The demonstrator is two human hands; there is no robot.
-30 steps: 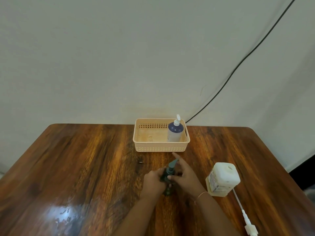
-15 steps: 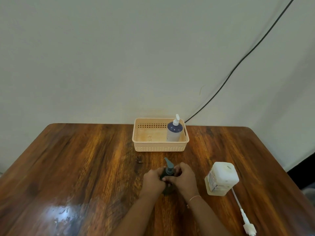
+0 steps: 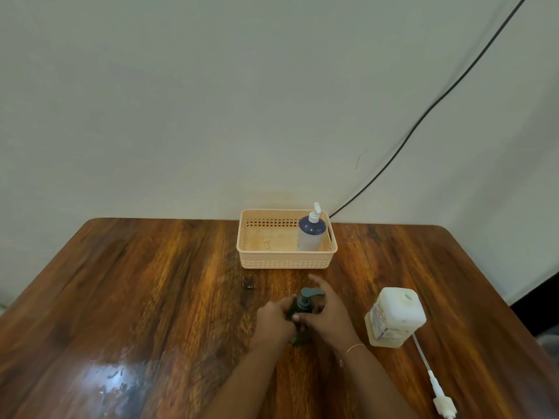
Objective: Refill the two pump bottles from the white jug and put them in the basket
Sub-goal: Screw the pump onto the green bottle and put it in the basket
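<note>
**While both hands hold the dark bottle, the blue one stands in the basket**

Where the table point(image 3: 151, 282) comes nearest the camera, at about five o'clock from the hands, a loose white pump point(image 3: 443, 405) lies flat on the wood. Its thin tube runs up toward the base of the white jug point(image 3: 394, 317).

At the middle of the near half, the dark green pump bottle point(image 3: 302, 306) stands upright on the table between two hands. The left hand point(image 3: 273, 320) wraps its curled fingers round the bottle's body from nine o'clock. The right hand point(image 3: 329, 316) closes on the neck from three o'clock, thumb across the front, with one finger stretched forward past the pump head point(image 3: 311, 293). The spout points toward three o'clock.

At three o'clock from that bottle, near but apart, the white jug stands upright.

At twelve o'clock, farther back, the peach basket point(image 3: 286, 263) sits by the table's far edge. The blue pump bottle point(image 3: 311, 234) stands upright in the basket's three o'clock end.

Beyond, a black cable point(image 3: 423, 119) climbs the pale wall toward one o'clock.
</note>
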